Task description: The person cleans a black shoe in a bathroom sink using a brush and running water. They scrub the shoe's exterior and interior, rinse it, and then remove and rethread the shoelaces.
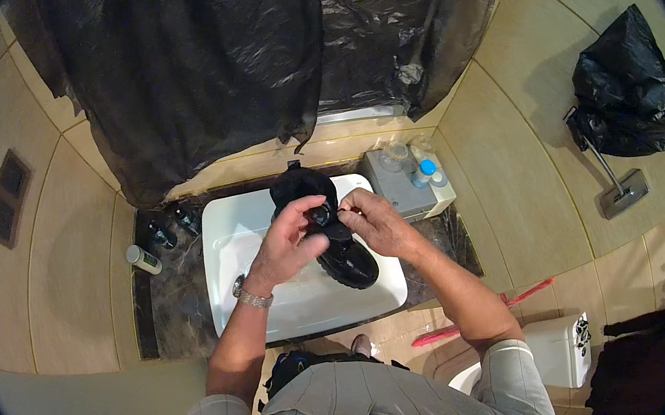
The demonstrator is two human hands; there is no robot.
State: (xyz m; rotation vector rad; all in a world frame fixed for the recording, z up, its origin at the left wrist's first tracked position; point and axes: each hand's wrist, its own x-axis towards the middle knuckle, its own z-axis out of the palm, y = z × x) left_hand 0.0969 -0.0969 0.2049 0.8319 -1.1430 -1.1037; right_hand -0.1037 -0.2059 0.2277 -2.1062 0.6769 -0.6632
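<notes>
A glossy black boot [349, 265] sits in the white washbasin [311, 311], toe towards me and to the right. Its dark upper part [299, 181] reaches the basin's far rim, partly covered by my hands. My left hand [290, 241], with a metal wristwatch at the wrist, is at the left side of the boot. Its thumb and fingers are apart; I cannot tell how firmly they touch the boot. On the other side, my right hand [372, 221] pinches a small dark part of the boot between thumb and forefinger, too small to make out.
Dark bottles [161, 233] and a white container [144, 259] stand left on the marble counter [180, 297]. At right, a grey box [395, 183] carries clear cups and a blue-capped bottle [424, 173]. Black plastic sheeting [194, 68] hangs behind; a black bag [625, 87] hangs on the right wall.
</notes>
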